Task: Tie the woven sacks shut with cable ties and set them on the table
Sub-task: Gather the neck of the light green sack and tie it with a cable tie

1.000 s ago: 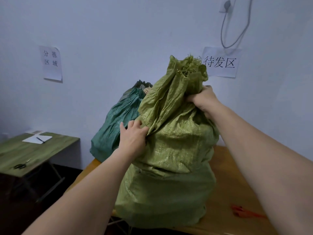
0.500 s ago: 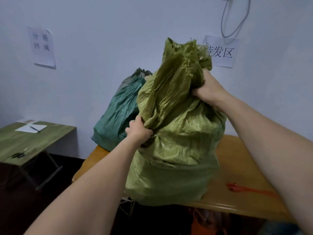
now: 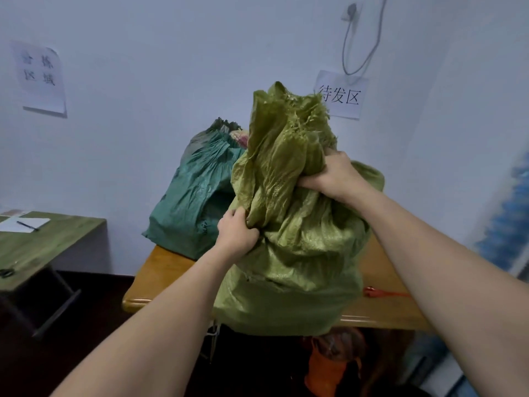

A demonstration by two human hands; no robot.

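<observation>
Sacks are two in the head view. Around them first: the wooden table (image 3: 160, 270) stands against a pale wall, and on its right part an orange cable tie (image 3: 383, 293) lies flat, just beside the light green sack (image 3: 294, 270). Behind, to the left, the dark green sack (image 3: 194, 202) leans on the same table, touching the light green one; its mouth is gathered, and something pinkish shows at the top. On the wall hang two paper signs, one (image 3: 43, 78) at far left and one (image 3: 342, 94) above the sacks, partly covered by the frayed top of the sack. A grey cable (image 3: 360, 53) hangs from a wall socket. At left stands a green side table (image 3: 45, 247) with a sheet of paper, a pen (image 3: 27, 225) and scissors (image 3: 5, 272). Under the wooden table an orange object (image 3: 326, 365) is seen, too dark to name.

The light green sack stands at the front edge of the table, full and wrinkled, with its loose neck bunched upward. The right hand (image 3: 333, 174) is closed tightly around this neck. The left hand (image 3: 236, 233) is closed on a fold of fabric lower on the left side. Both forearms stand in front of the table.
</observation>
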